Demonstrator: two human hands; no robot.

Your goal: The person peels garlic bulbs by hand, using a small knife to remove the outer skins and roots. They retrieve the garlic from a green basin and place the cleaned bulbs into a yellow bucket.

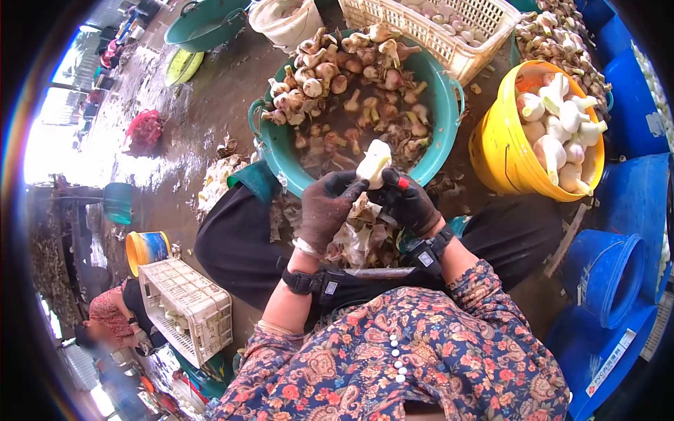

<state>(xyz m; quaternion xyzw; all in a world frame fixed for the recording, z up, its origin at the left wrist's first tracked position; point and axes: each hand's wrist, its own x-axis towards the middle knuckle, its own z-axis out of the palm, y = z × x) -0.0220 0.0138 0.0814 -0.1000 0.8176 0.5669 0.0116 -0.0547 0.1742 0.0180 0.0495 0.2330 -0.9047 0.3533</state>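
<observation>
A peeled white garlic bulb [374, 163] is held up over the near rim of a green tub [284, 172]. My left hand [328, 209], in a dark, soiled glove, pinches its left side between thumb and fingers. On the other side my right hand [411, 203], gloved in black, closes on the bulb's lower right; something red shows at one finger. Unpeeled garlic bulbs [326, 71] with brownish skins are heaped in the tub, some lying in murky water. Below my hands, loose garlic skins [358, 242] are piled between my legs.
To the right stands a yellow bucket [491, 151] of peeled bulbs, with blue barrels [635, 189] beyond it. A cream crate [463, 59] of garlic sits behind the tub, beside a white bucket [284, 28]. At lower left, a person [116, 309] works near another crate [186, 302].
</observation>
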